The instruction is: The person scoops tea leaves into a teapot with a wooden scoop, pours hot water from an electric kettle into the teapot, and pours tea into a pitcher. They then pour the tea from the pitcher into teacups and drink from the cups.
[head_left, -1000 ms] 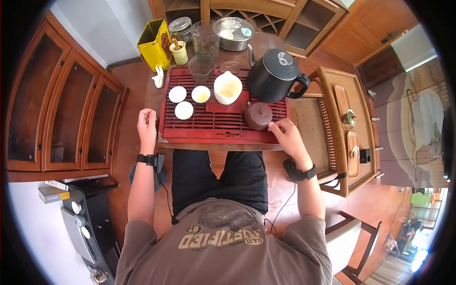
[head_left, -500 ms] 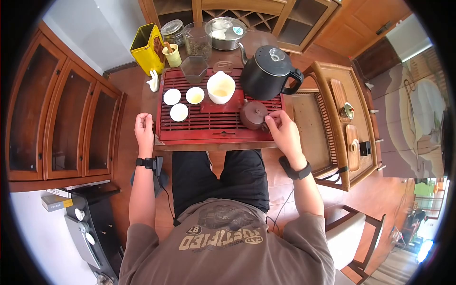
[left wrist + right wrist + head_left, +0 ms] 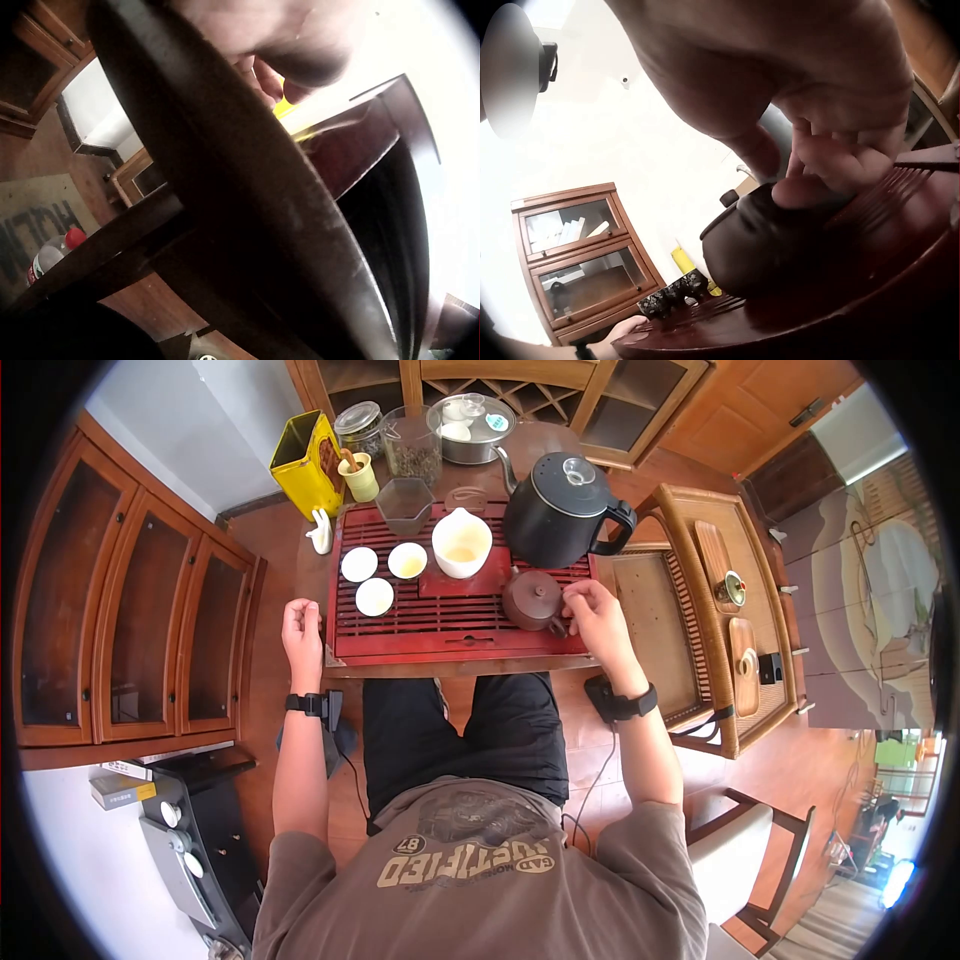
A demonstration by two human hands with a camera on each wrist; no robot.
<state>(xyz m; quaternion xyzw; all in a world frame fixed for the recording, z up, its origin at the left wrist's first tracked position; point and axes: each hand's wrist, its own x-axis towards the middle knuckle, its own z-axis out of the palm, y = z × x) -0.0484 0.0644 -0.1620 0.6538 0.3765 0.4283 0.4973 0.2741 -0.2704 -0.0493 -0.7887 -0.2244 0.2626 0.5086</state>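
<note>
A small brown clay teapot [image 3: 531, 600] with a knobbed lid sits upright on the red slatted tea tray [image 3: 400, 647], near its right front corner. My right hand [image 3: 600, 622] is at its handle side. In the right wrist view, thumb and curled forefinger [image 3: 802, 193] close in on the teapot [image 3: 742, 247] where the handle is, covering most of the handle. My left hand [image 3: 302, 630] hovers by the tray's left front corner, fingers loosely curled around nothing. On the tray stand three small white cups [image 3: 407, 561] and a white pitcher [image 3: 462, 550] with pale yellow liquid.
A black gooseneck kettle [image 3: 565, 505] stands right behind the teapot. Along the back are a yellow tin [image 3: 305, 470], glass jars [image 3: 360, 428] and a lidded steel pot [image 3: 475, 435]. A white figurine [image 3: 320, 532] is left of the tray; a rattan cart [image 3: 715, 630] stands to the right.
My right hand has shifted up along the teapot's handle side and turned, so the lower handle now shows beneath the fingers. The view has drifted slightly; the left hand keeps its pose.
</note>
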